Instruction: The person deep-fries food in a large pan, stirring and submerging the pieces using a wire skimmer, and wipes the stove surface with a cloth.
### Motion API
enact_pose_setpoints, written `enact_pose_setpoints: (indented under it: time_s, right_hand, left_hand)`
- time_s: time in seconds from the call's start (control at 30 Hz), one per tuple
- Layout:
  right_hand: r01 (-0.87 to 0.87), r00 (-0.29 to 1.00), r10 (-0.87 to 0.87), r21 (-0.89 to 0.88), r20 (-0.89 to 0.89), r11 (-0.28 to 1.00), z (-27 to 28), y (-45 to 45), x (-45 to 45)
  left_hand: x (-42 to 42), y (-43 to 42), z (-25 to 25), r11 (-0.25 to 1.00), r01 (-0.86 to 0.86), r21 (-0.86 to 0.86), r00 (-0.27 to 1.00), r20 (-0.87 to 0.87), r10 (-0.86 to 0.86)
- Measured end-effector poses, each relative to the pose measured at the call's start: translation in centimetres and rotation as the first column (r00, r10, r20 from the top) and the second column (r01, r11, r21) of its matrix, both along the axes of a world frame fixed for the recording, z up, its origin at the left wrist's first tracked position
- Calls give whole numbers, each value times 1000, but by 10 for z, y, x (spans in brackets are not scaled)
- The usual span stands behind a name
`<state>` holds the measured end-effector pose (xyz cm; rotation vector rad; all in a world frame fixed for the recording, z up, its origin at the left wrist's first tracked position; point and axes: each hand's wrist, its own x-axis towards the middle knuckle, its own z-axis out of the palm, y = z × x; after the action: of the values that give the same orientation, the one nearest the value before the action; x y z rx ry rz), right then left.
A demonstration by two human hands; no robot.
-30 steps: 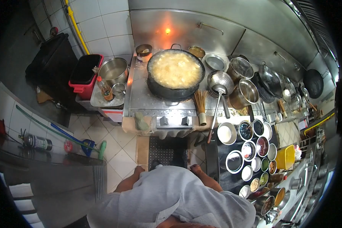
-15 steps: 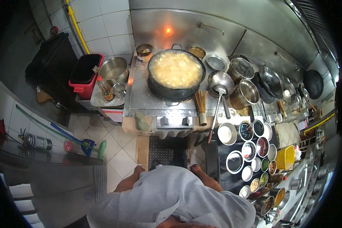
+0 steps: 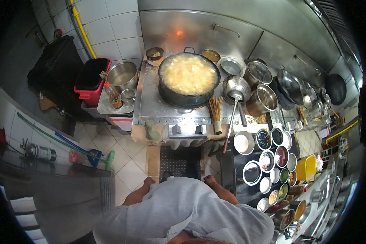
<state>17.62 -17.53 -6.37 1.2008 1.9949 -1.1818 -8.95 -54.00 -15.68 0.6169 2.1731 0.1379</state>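
My left hand (image 3: pixel 149 180) hangs low beside the left of my body, partly covered by the grey shirt. On the other side my right hand (image 3: pixel 209 179) hangs near the edge of the dark condiment table (image 3: pixel 228 171). Both hands are small in view and their fingers are too hidden to read; neither touches the cookware. Ahead on the steel stove, a big black wok (image 3: pixel 183 101) holds bubbling oil with pale pieces of food (image 3: pixel 189 73). To its right lie a bamboo brush (image 3: pixel 216 118) and a perforated skimmer (image 3: pixel 236 87) with a long handle.
Several bowls of sauces and seasonings, including a white bowl (image 3: pixel 243 142), stand at right beside a yellow container (image 3: pixel 306 167). Left of the stove are a bottle (image 3: pixel 113 96), a steel pot (image 3: pixel 122 77) and a red bin (image 3: pixel 87 91). A black mat (image 3: pixel 179 160) lies on the floor.
The view has shifted very slightly. My hands stay low at my sides, and the bubbling on the oil looks a little different.
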Motion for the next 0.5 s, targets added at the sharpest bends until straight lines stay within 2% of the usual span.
enact_pose_setpoints:
  time_s: [0.03, 0.07, 0.13, 0.23, 0.37, 0.43, 0.47, 0.5]
  right_hand:
    - [146, 989, -146, -44, 12, 988, 13, -3, -4]
    - [289, 957, -288, -86, 30, 953, 19, -4, -6]
    - [284, 959, -283, -107, 22, 953, 22, -4, -8]
    - [306, 951, -309, -119, -11, 945, 9, -4, -4]
    - [337, 940, -340, -113, -6, 935, -1, -2, -2]
    - [342, 939, -345, -116, -10, 933, -4, -1, 0]
    - [346, 937, -350, -118, -15, 931, -7, -1, 0]
    - [346, 937, -350, -118, -15, 931, -10, -1, 1]
  left_hand:
    - [0, -2, -5, 996, 81, 22, 995, -63, -79]
    - [0, 1, 2, 996, 82, 21, 995, -63, -80]
    - [1, 9, 18, 989, -141, -40, 990, -16, 140]
    - [-2, 13, 36, 979, -197, -44, 979, 51, 199]
    - [-4, 11, 26, 974, -222, -49, 973, 49, 224]
    - [-7, 8, 20, 999, -7, -31, 1000, 25, 8]
    - [-7, 9, 22, 999, -7, -31, 1000, 25, 8]
    - [-6, 11, 25, 994, -98, -46, 994, 41, 100]
